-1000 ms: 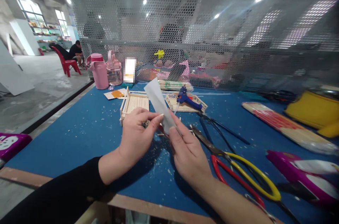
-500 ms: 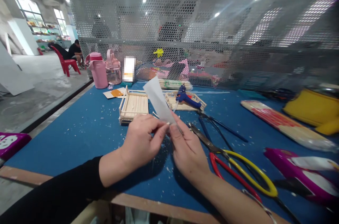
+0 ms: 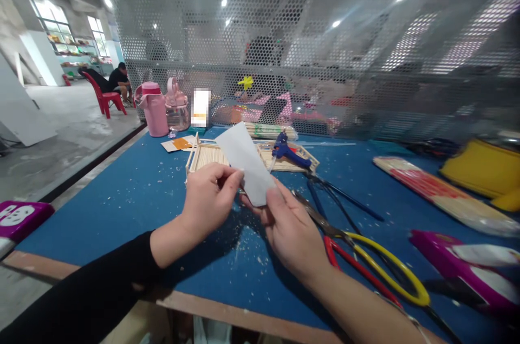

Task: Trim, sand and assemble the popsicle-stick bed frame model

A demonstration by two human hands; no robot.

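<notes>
My right hand (image 3: 294,230) grips the lower end of a small white piece of paper (image 3: 246,162), thumb on its face and fingers behind. The fingers of my left hand (image 3: 211,195) are closed in a pinch at the paper's left edge. Behind my left hand stands a small tray-like frame of thin wooden sticks (image 3: 211,154), partly hidden. A second stick frame (image 3: 266,157) lies behind the paper, with a blue glue gun (image 3: 286,151) resting on it.
Right of my hands lie scissors with red and yellow handles (image 3: 385,263), dark-blue-handled pliers (image 3: 349,198), a packet of sticks (image 3: 442,192) and a purple object (image 3: 459,268). Pink bottles (image 3: 154,111) stand at the back left, before a perforated metal screen (image 3: 195,35). A person (image 3: 121,79) sits far off.
The paper has turned so that its face shows wider. My left fingers have moved left from its lower end to its left edge. The view has shifted slightly.
</notes>
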